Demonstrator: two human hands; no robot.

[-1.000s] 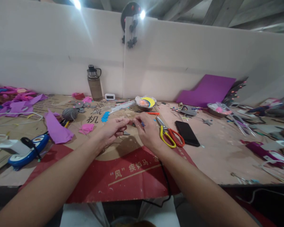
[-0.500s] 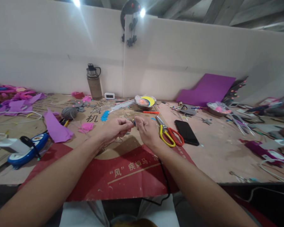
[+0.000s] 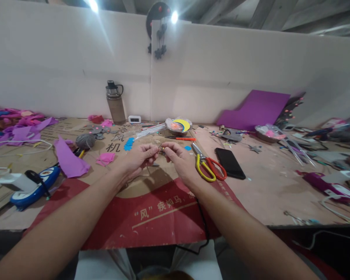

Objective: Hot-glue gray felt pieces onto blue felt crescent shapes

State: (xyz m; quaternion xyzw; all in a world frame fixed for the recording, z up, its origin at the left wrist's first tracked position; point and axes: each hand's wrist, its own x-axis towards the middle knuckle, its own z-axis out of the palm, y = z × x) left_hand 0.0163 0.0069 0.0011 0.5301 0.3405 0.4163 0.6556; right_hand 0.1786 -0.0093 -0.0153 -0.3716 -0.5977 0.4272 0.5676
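**Fingertips meet over the cardboard, and the print below reads "风"**

Pale print on the red cardboard panel [image 3: 116, 229]: "风" in quotation marks, then 疾如马, with more characters running under the right forearm, an underline beneath. Farther off, dark print on the brown cardboard [image 3: 156, 181] gives 风 and, nearer, a bold 机; the mark above them is too hard to make out. The little digital clock [image 3: 134, 119] by the wall? Digits too small to read.

Now the hands, and it's close work! The left hand [image 3: 141, 157] pinches with thumb and forefinger, the other fingers curled in. The right hand [image 3: 179, 155] comes in opposite, thumb and forefinger pinching at the same spot. Between those fingertips, above the brown cardboard, sits a small piece [image 3: 161, 149], so tiny and covered that its pointing direction and long axis can't be told.

Just right of the right hand, the scissors [image 3: 202, 157] lie aslant, blades pointing away and leftward, yellow and red handles towards the person. Beside them rests a black smartphone [image 3: 230, 163], its long axis slanting the same way. Left of centre, blue cutouts [image 3: 129, 144] lie beside 机.
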